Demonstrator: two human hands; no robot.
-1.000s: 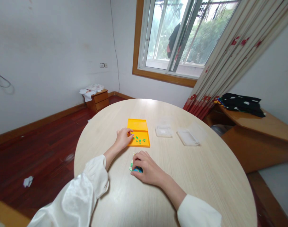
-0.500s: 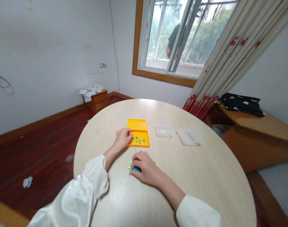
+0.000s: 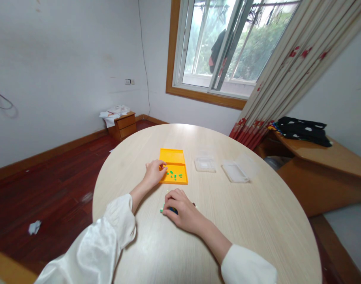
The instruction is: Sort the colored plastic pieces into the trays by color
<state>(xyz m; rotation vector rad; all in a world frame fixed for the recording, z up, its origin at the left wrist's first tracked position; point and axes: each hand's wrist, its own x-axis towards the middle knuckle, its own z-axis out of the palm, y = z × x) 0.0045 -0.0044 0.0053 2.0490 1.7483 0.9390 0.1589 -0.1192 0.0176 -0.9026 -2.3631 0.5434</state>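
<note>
An orange-yellow plastic box (image 3: 172, 156) lies with its lid folded back on the round table, and several small green pieces (image 3: 175, 176) are scattered in its near half. My left hand (image 3: 155, 172) rests at the box's left side, thumb and forefinger curved and a little apart over the inside; nothing shows between them. Closer to me, my right hand (image 3: 180, 208) is bent over a small heap of pieces, its thumb and fingertips closed together. A green piece (image 3: 162, 210) and something blue peek out by its thumb. What the fingertips hold is hidden.
Two clear plastic cases, one in the middle (image 3: 205, 165) and one farther right (image 3: 235, 173), lie on the table (image 3: 245, 225). A wooden desk (image 3: 340, 165) with a dark cloth stands at the right. A small cabinet (image 3: 125, 125) with papers is behind the table.
My right hand's thumb and fingers have drawn closer together over the heap, covering more of the blue. My left hand and the box look the same.
</note>
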